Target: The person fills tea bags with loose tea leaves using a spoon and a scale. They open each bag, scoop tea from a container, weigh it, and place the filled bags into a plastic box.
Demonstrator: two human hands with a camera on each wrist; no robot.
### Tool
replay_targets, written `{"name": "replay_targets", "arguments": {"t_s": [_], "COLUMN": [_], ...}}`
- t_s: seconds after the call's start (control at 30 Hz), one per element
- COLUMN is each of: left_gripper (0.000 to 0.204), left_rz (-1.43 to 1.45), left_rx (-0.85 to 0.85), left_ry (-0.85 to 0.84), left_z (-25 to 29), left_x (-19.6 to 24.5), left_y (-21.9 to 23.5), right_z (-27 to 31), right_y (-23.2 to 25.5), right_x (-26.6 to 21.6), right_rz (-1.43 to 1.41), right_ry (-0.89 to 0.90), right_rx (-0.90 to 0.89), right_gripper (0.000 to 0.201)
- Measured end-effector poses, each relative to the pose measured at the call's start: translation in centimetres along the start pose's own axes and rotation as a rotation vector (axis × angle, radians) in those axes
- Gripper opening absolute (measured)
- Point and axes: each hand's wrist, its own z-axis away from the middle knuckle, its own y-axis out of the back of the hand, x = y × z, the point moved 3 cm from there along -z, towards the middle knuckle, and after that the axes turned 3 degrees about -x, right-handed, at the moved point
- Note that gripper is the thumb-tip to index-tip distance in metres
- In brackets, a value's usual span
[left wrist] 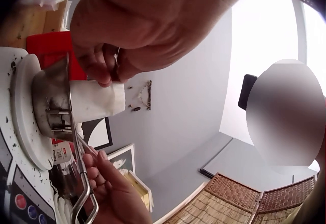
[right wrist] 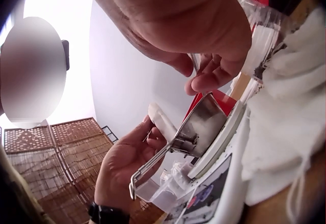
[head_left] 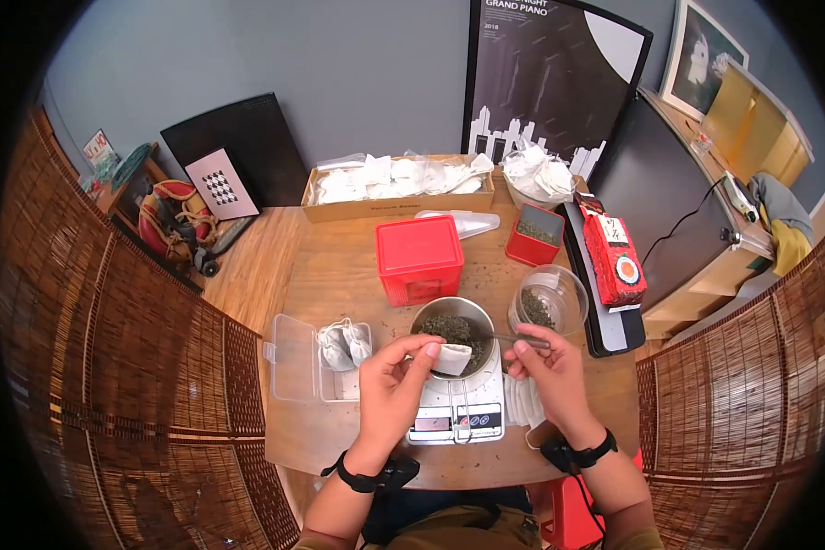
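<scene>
My left hand [head_left: 392,383] pinches a small white cloth tea bag [head_left: 452,358] between thumb and fingers, over the near side of a steel pan [head_left: 419,316]. Dried dark-green leaves [head_left: 446,326] lie in the pan, which stands on a white digital scale [head_left: 431,425]. Between thumb and fingers, my right hand [head_left: 556,374] grips a slim metal utensil [head_left: 528,341], just right of the pan; its working end does not show clearly. In the left wrist view the tea bag [left wrist: 98,100] overlaps the pan's rim. The pan's wire handle [right wrist: 148,167] points toward me.
Flat white bags [head_left: 521,403] lie right of the scale. Beyond the pan stand a red tin [head_left: 420,252], an open red tin of leaves [head_left: 533,246] and a clear jar [head_left: 573,307]. A clear box [head_left: 293,362] holding filled bags sits left; a cardboard tray [head_left: 399,207] is behind.
</scene>
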Motion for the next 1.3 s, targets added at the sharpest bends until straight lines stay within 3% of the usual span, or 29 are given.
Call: {"name": "replay_targets", "arguments": {"t_s": [0.1, 0.17, 0.3, 0.37, 0.53, 0.6, 0.63, 0.7, 0.83, 0.93, 1.0, 1.27, 1.3], "left_gripper": [0.019, 0.019, 0.019, 0.019, 0.018, 0.017, 0.017, 0.017, 0.017, 0.017, 0.017, 0.014, 0.014], "left_rz": [0.035, 0.058, 0.083, 0.088, 0.097, 0.078, 0.079, 0.014, -0.054, -0.039, -0.068, -0.142, -0.17], "left_rx": [0.0, 0.012, 0.03, 0.022, 0.02, -0.061, -0.06, -0.009, 0.01, -0.082, 0.009, -0.048, -0.043], "left_ry": [0.029, 0.022, 0.043, 0.047, 0.056, 0.079, 0.08, -0.072, -0.085, -0.009, -0.077, -0.125, -0.141], "left_z": [0.1, 0.2, 0.4, 0.5, 1.0, 1.0, 0.9, 0.8, 0.9, 1.1, 1.0, 1.0, 1.0], "left_x": [-0.3, -0.5, -0.5, -0.5, -0.8, -0.8, -0.9, -0.5, -0.1, 0.0, 0.1, 0.5, 0.5], "left_y": [0.0, 0.1, -0.1, -0.2, 0.1, -0.2, -0.2, -0.3, -0.2, -0.5, -0.3, -0.5, -0.4], "right_z": [1.2, 2.4, 4.8, 4.6, 2.4, 2.2, 2.2, 2.2, 2.1, 2.1, 2.1, 2.3, 2.6], "right_y": [0.2, 1.6, 0.8, -2.8, -5.6, -5.9, -5.9, -5.7, -5.6, -5.9, -5.9, -5.6, -5.6], "right_x": [-0.7, -1.2, -2.0, -3.6, -2.3, -2.1, -2.2, -2.2, -2.2, -2.1, -2.2, -1.8, -1.9], "right_rz": [0.138, 0.381, 0.631, 0.742, 0.705, 0.7, 0.695, 0.694, 0.683, 0.682, 0.687, 0.719, 0.692], "right_ry": [0.024, 0.318, 0.513, 0.616, 0.427, 0.456, 0.482, 0.497, 0.553, 0.485, 0.475, 0.493, 0.398], "right_rx": [0.059, 0.221, 0.231, 0.029, -0.157, -0.151, -0.141, -0.161, -0.185, -0.18, -0.18, -0.189, -0.16], "right_gripper": [0.031, 0.028, 0.018, 0.012, 0.013, 0.013, 0.012, 0.012, 0.011, 0.01, 0.011, 0.018, 0.023]}}
